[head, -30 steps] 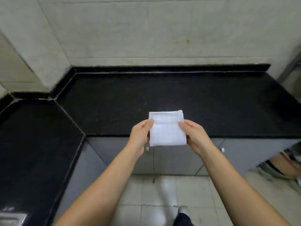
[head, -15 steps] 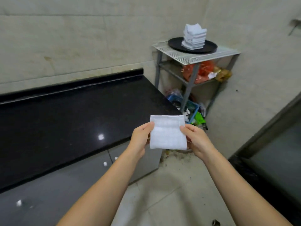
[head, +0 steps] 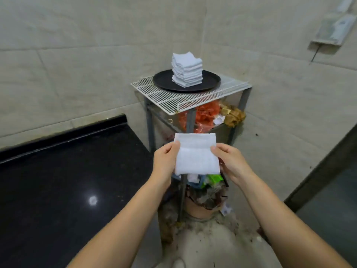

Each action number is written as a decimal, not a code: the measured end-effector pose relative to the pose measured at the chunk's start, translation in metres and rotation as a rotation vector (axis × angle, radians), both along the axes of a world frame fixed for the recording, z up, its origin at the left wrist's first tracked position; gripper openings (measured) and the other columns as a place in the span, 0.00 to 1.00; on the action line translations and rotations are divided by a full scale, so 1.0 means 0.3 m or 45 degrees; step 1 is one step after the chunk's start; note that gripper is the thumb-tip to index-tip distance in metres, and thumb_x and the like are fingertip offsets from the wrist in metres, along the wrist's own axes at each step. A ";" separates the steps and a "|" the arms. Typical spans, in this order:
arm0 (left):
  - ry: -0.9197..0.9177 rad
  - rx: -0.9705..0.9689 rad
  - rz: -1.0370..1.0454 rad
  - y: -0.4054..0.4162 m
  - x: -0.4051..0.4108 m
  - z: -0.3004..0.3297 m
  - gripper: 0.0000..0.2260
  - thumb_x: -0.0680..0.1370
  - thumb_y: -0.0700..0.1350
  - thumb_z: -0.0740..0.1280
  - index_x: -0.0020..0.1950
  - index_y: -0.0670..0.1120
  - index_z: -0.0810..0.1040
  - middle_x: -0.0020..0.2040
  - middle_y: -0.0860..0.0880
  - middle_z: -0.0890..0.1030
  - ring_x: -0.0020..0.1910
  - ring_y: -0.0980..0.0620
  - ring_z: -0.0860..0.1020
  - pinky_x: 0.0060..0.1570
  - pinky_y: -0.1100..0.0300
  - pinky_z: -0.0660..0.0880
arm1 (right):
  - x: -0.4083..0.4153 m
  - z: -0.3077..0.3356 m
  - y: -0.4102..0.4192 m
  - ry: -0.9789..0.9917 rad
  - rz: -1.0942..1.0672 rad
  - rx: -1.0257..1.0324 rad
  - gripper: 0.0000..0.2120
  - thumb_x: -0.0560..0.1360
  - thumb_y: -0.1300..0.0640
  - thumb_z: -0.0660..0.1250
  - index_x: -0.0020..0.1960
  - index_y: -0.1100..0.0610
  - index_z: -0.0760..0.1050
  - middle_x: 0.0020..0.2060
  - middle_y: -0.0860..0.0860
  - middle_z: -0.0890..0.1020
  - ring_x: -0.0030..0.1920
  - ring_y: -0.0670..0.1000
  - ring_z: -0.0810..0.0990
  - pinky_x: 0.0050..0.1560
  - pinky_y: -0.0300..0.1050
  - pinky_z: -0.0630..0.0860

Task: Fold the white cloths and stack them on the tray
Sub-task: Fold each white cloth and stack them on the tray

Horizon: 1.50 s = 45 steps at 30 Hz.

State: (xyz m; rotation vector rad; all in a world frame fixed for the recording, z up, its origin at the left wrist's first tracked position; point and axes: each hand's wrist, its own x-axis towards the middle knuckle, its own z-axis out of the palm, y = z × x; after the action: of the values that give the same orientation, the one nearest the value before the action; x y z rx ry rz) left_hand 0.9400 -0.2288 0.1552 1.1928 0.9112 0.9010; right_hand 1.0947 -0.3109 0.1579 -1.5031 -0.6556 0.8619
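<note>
Your folded white cloth (head: 196,154) hides the fingers behind it on both hands and covers part of the blue bin (head: 201,179) below. Your forearms are cut off by the bottom edge. The clutter (head: 210,117) under the wire shelf (head: 173,99) is too jumbled to identify.

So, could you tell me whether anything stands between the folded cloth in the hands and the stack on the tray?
Nothing visible does. The folded cloth, held by the left hand and right hand, is below and in front of the stack on the black tray; open air lies between.
</note>
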 end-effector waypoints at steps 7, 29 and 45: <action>-0.029 0.354 0.055 0.489 0.313 0.302 0.12 0.78 0.46 0.63 0.40 0.40 0.77 0.37 0.45 0.76 0.37 0.50 0.73 0.38 0.59 0.68 | 0.335 0.301 0.500 -0.212 0.073 0.209 0.07 0.77 0.60 0.65 0.45 0.53 0.80 0.42 0.48 0.84 0.42 0.48 0.81 0.46 0.43 0.77; 0.351 0.245 0.580 1.315 0.867 0.457 0.13 0.77 0.40 0.66 0.35 0.46 0.65 0.31 0.46 0.71 0.24 0.54 0.72 0.17 0.68 0.67 | 0.993 0.493 1.577 -0.498 0.689 0.115 0.02 0.75 0.61 0.66 0.47 0.55 0.77 0.37 0.50 0.80 0.35 0.49 0.77 0.34 0.38 0.73; -0.023 -0.298 0.612 1.289 0.808 0.287 0.31 0.79 0.61 0.55 0.73 0.39 0.63 0.66 0.42 0.72 0.66 0.45 0.71 0.67 0.48 0.68 | 1.106 0.315 1.577 0.051 0.648 -0.022 0.24 0.81 0.46 0.54 0.72 0.58 0.65 0.67 0.57 0.72 0.67 0.54 0.72 0.61 0.50 0.73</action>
State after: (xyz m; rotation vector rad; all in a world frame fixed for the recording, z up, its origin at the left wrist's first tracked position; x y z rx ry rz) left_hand 1.1823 0.1578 0.2412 0.7734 1.2799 1.1457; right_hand 1.4265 0.1621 0.2523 -1.3475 -1.0256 1.2797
